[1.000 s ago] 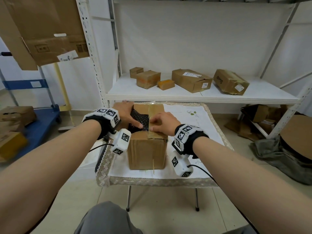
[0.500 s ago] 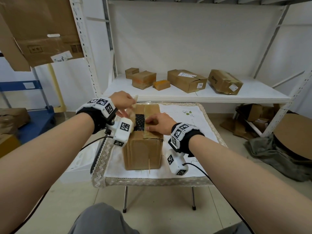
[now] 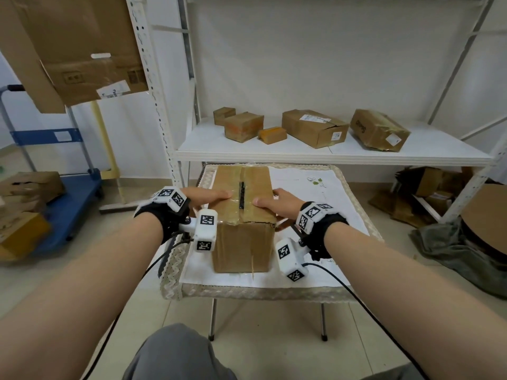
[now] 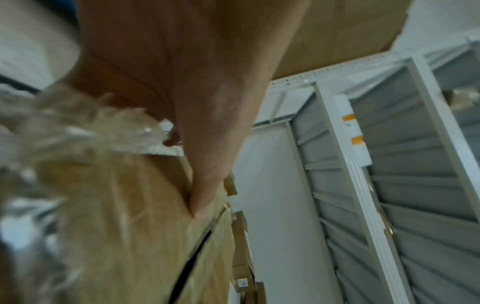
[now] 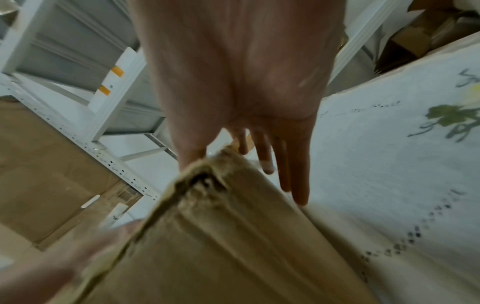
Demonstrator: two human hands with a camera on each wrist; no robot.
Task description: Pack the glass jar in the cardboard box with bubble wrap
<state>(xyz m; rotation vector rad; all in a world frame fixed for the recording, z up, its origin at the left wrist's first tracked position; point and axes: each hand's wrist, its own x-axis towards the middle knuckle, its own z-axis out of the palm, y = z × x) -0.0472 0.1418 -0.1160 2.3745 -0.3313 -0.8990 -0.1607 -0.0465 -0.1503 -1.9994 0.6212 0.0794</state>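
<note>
The cardboard box (image 3: 242,242) stands on the small table (image 3: 343,215) with both top flaps folded down. A narrow dark slit (image 3: 241,196) stays between them. The jar and bubble wrap are hidden inside. My left hand (image 3: 211,200) straddles the box's top left edge, its thumb (image 4: 207,185) flat on the left flap and its fingers hidden down the side. My right hand (image 3: 270,198) straddles the top right edge, thumb on the right flap, fingers (image 5: 285,164) straight against the right side of the box (image 5: 221,246). Crumpled clear film (image 4: 78,123) sticks to the box (image 4: 130,226) near my left palm.
A white shelf (image 3: 329,154) with several cardboard boxes runs just behind the table. A blue trolley (image 3: 71,193) and more boxes stand on the floor at left. Cardboard and a grey cloth (image 3: 461,250) lie at right. The embroidered tablecloth (image 5: 389,164) is bare to the box's right.
The left flap, which was up and showing dark contents, now lies down. My left hand came down onto it, and my right hand slid from the centre seam to the right edge.
</note>
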